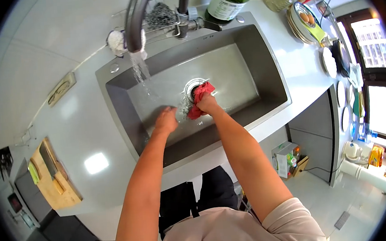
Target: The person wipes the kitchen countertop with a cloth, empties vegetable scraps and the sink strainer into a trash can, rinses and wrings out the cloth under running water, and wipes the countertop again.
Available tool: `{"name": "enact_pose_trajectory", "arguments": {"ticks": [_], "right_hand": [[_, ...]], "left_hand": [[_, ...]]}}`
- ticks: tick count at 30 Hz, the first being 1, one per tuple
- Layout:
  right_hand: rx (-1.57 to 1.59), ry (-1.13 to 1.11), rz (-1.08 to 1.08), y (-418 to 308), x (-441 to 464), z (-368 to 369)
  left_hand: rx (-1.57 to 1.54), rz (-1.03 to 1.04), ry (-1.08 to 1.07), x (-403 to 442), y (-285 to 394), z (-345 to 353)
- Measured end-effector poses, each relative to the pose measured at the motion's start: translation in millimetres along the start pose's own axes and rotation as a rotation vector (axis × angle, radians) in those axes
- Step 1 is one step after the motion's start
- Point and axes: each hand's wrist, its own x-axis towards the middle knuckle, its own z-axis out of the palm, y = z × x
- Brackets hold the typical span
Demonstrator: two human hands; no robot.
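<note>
Inside the grey sink (236, 67), open floor stretches toward 2 o'clock; the near rim runs along 6 o'clock. Bunched over the drain (190, 88) is a crumpled red cloth (201, 93), gripped in the right hand's (208, 103) fingers. The left hand (166, 119) is at 8 o'clock from it, finger spread unclear.

The left arm (143, 183) is extended upward from the lower left of the frame, the right arm (245, 148) from the lower right. The left hand (166, 120) is held left of centre, its fingers loosely bent toward the right. The right hand (207, 104) is placed slightly higher, right of centre, its fingers curled in a grip.
</note>
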Motion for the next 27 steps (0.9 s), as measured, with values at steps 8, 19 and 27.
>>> {"name": "enact_pose_trajectory", "arguments": {"ticks": [8,19,27], "right_hand": [[0.244,0.069,-0.441,-26,11,-39],[-0.272,0.190,-0.813,-108,34,47],[-0.593,0.213,-1.008,-162,82,164]], "left_hand": [[-0.129,-0.127,0.107,-4,0,7],[-0.292,-0.576,0.125,-25,-13,23],[-0.394,-0.706,0.146,-38,-18,17]]}}
